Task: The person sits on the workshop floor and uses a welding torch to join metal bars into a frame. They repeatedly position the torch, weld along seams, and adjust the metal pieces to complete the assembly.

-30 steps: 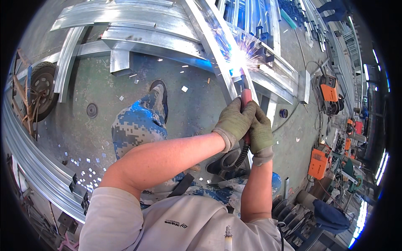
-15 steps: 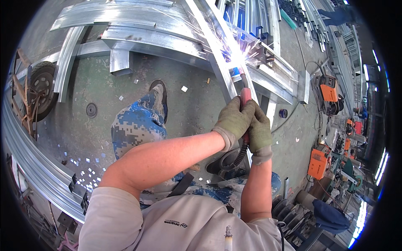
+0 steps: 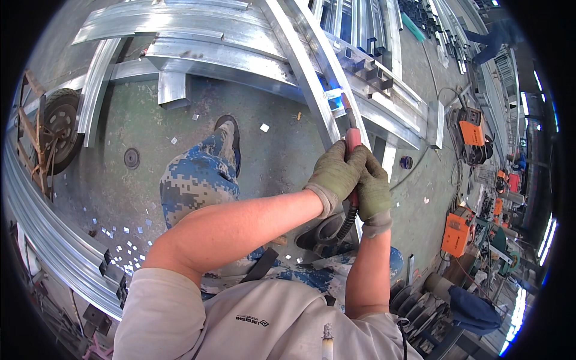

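Both my hands wear olive-green work gloves and are closed together round the red handle of a welding torch (image 3: 353, 138). My left hand (image 3: 332, 173) grips from the left, and my right hand (image 3: 374, 185) overlaps it on the right. Below them the torch's black ribbed cable (image 3: 346, 225) curves down. Its nozzle points away from me, at a short crosspiece (image 3: 333, 93) between two long silvery metal rails (image 3: 305, 78). A faint blue-white glow shows there. Where nozzle and metal meet, I cannot tell whether they touch.
Galvanized channels (image 3: 222, 60) lie stacked under the rails. More profiles (image 3: 57, 240) run along the left, near a wheel (image 3: 63, 129). Orange welding machines (image 3: 472, 133) stand on the right, with a cable across the floor. A person in dark clothes (image 3: 495, 39) is at far right.
The bright arc and flying sparks at the torch tip have died down to a faint glow. My hands have barely moved. The person at far right shows more fully.
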Demonstrator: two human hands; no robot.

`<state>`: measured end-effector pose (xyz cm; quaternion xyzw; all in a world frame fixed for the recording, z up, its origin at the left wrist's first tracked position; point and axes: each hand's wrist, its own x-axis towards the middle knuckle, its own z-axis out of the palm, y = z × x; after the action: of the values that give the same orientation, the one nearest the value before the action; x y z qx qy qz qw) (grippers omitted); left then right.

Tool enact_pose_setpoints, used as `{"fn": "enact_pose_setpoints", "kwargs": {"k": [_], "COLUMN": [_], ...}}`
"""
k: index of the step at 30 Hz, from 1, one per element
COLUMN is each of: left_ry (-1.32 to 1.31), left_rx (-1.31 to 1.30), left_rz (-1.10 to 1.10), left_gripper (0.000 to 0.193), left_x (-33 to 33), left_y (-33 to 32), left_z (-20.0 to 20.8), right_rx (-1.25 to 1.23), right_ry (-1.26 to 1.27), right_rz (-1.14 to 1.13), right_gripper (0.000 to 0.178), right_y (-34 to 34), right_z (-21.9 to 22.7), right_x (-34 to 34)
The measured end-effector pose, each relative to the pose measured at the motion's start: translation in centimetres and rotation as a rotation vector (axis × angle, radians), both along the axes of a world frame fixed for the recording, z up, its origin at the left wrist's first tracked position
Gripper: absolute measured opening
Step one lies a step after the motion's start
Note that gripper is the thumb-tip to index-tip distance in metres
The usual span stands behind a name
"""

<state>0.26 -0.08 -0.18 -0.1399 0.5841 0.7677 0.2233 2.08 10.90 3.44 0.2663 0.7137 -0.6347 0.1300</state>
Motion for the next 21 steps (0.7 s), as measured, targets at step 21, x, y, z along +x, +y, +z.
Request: {"fn": "enact_pose_setpoints", "kwargs": {"k": [21], "left_ry": [0.033], "left_rx": [0.119], "left_rz": [-0.114], "left_gripper": [0.042], "left_x": [0.3], "left_y": [0.1], "left_z": [0.3], "right_rx": [0.048], "right_ry": [0.138], "right_rz": [-0.027], "right_gripper": [0.047], "right_y": [-0.3], "right_z": [0.7], "right_x": [1.6]}}
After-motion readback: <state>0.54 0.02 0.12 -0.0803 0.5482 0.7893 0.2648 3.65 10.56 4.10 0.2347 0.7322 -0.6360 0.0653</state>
